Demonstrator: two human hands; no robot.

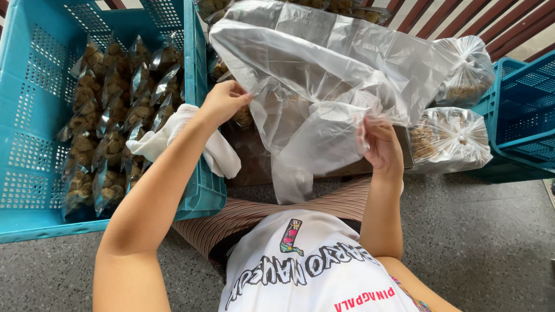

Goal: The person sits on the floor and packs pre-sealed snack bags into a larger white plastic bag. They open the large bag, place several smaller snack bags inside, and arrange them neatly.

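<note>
My left hand (222, 101) and right hand (381, 144) each pinch the rim of a large, crumpled, translucent plastic bag (324, 69), its mouth toward me, its length running away, right of the blue perforated plastic crate (34, 115).

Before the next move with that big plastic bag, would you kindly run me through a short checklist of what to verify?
1. Left hand grips the big clear plastic bag at its edge: ok.
2. Right hand pinches the bag's lower edge: ok.
3. Bag mouth spread open between the hands: cannot tell; the film is crumpled and folded.
4. Small packets stand within reach in the blue crate by the left arm: ok.
5. White cloth clear of the crate: not ok; it hangs over the rim under the left forearm.
6. Filled bags tied shut at the right: ok.
</note>
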